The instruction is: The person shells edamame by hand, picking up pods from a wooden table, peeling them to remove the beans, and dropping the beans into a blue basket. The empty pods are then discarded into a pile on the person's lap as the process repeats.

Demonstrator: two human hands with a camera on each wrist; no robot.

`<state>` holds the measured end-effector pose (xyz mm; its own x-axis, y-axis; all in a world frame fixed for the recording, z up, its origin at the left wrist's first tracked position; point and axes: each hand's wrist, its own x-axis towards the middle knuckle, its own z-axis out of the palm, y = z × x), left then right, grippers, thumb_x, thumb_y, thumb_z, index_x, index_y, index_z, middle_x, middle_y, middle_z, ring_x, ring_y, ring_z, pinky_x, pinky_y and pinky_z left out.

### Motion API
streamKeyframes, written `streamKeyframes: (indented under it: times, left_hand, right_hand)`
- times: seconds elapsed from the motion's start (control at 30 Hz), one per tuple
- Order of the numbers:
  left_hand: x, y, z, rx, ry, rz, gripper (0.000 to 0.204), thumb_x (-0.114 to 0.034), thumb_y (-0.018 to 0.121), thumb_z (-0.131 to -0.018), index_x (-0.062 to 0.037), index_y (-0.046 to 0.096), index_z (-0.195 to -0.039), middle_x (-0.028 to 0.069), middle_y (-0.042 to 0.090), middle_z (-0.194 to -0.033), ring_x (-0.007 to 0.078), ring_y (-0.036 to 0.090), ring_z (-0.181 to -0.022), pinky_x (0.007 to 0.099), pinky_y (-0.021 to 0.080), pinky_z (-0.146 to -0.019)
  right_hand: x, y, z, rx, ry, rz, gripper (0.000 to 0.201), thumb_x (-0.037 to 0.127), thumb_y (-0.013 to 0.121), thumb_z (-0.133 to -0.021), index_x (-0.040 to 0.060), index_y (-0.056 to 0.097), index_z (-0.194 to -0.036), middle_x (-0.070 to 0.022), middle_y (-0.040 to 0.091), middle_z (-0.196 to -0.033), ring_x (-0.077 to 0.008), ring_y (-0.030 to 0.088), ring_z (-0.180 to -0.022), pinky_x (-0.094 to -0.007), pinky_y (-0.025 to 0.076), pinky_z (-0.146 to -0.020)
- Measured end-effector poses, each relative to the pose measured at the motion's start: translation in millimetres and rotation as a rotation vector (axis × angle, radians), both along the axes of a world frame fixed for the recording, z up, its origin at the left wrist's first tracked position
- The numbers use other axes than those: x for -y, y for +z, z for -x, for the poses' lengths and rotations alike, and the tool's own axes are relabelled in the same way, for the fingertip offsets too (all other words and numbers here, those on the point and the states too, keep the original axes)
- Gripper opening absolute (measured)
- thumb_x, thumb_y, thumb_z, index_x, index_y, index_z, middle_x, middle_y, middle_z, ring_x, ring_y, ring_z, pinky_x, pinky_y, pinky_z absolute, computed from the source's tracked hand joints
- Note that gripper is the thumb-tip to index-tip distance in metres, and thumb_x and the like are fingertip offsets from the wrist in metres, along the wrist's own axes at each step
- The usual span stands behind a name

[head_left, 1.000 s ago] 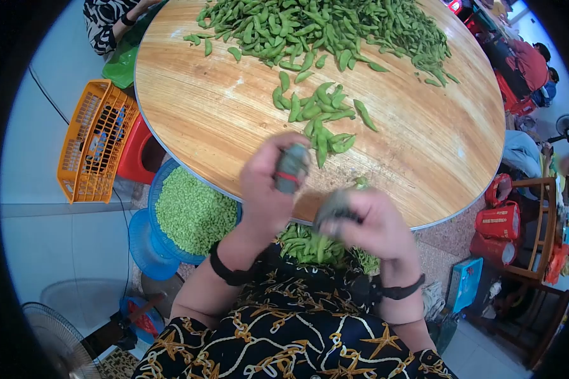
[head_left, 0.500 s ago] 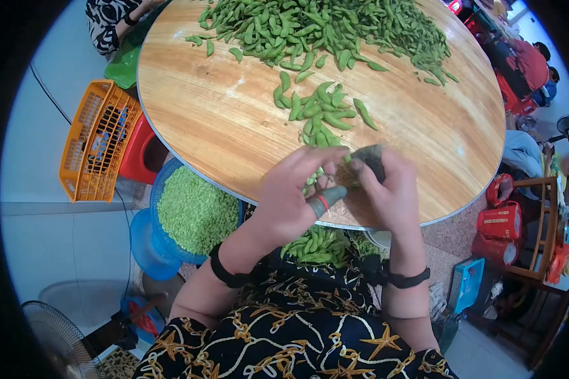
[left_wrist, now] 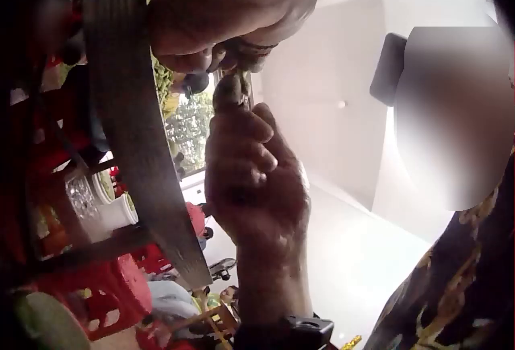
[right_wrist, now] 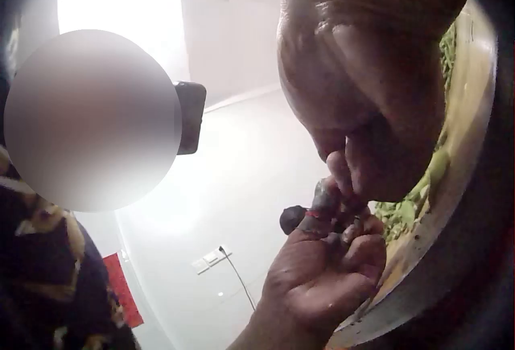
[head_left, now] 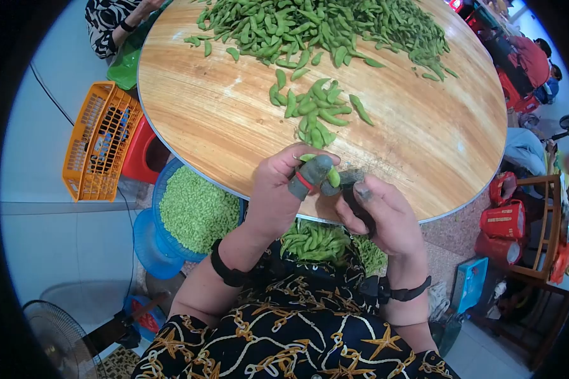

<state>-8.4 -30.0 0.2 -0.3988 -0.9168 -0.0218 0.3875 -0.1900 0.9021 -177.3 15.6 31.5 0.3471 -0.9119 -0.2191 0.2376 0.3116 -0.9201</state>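
Note:
A green soybean pod [head_left: 334, 177] is pinched between the thumb and index finger of my left hand [head_left: 275, 189], over the table's near edge. That thumb wears a grey cover with a red band [head_left: 304, 182]. My right hand [head_left: 389, 211] meets the pod at its lower end, its grey-covered fingers [head_left: 352, 177] curled against it. Both wrist views show the fingertips together, with the pod mostly hidden. Just beyond the hands lies a small group of pods [head_left: 319, 104] on the round wooden table [head_left: 208, 126].
A large heap of pods [head_left: 322, 28] covers the far side of the table. At the left, a blue basket [head_left: 157, 189] holds shelled beans, near an orange crate [head_left: 85, 142] and red stool [head_left: 138, 151]. More pods [head_left: 313, 241] lie below the table edge, by the lap.
A second ago my hands were apart and blurred. They came together over the table edge, and now both are at one pod, with the left thumb turned up over it.

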Motion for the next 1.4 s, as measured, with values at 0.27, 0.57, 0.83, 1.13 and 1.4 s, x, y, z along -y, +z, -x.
streamKeyframes:
  times: [0.27, 0.57, 0.83, 1.13, 1.4]
  left_hand:
    - [-1, 6, 1, 0.390, 0.124, 0.472, 0.015, -0.012, 0.060, -0.077, -0.0032, 0.061, -0.090, 0.0080, 0.060, -0.081, 0.0191, 0.059, -0.076, 0.0292, 0.045, -0.065]
    - [1, 8, 1, 0.550, 0.162, 0.648, 0.014, -0.011, 0.059, -0.076, -0.0036, 0.059, -0.087, 0.0097, 0.057, -0.077, 0.0241, 0.057, -0.071, 0.0309, 0.044, -0.063]
    - [2, -7, -2, 0.033, -0.250, 0.268, 0.019, -0.021, 0.057, -0.089, -0.0021, 0.059, -0.089, 0.0001, 0.057, -0.080, 0.0072, 0.053, -0.074, 0.0235, 0.043, -0.065]
    - [3, 9, 9, 0.457, 0.081, 0.337, 0.021, -0.009, 0.068, -0.077, -0.0036, 0.060, -0.095, 0.0007, 0.058, -0.080, 0.0075, 0.052, -0.074, 0.0228, 0.042, -0.068]
    - [2, 8, 8, 0.580, 0.036, 0.410, 0.030, -0.009, 0.066, -0.079, -0.0034, 0.058, -0.107, 0.0053, 0.059, -0.081, 0.0134, 0.053, -0.073, 0.0269, 0.044, -0.067]
  right_hand:
    - [1, -4, -4, 0.111, -0.057, -0.111, 0.025, 0.020, 0.039, -0.097, 0.0006, 0.053, -0.091, 0.0028, 0.044, -0.060, -0.0038, 0.033, -0.049, -0.0185, 0.027, -0.045]
    - [-3, -11, 3, 0.289, -0.026, -0.189, 0.022, 0.018, 0.041, -0.096, 0.0011, 0.054, -0.090, 0.0006, 0.047, -0.060, -0.0030, 0.033, -0.045, -0.0174, 0.025, -0.042]
    - [-5, -3, 1, 0.210, -0.040, -0.255, 0.018, 0.015, 0.044, -0.094, 0.0025, 0.055, -0.089, 0.0021, 0.049, -0.061, -0.0022, 0.035, -0.047, -0.0171, 0.026, -0.043]
    - [2, -15, -6, -0.366, -0.340, 0.240, 0.013, 0.011, 0.050, -0.091, 0.0024, 0.056, -0.084, 0.0021, 0.051, -0.061, -0.0022, 0.039, -0.050, -0.0178, 0.029, -0.045]
    - [14, -17, 0, -0.554, -0.420, 0.474, 0.012, 0.011, 0.057, -0.087, -0.0005, 0.059, -0.090, -0.0012, 0.058, -0.066, -0.0063, 0.050, -0.057, -0.0211, 0.041, -0.052]
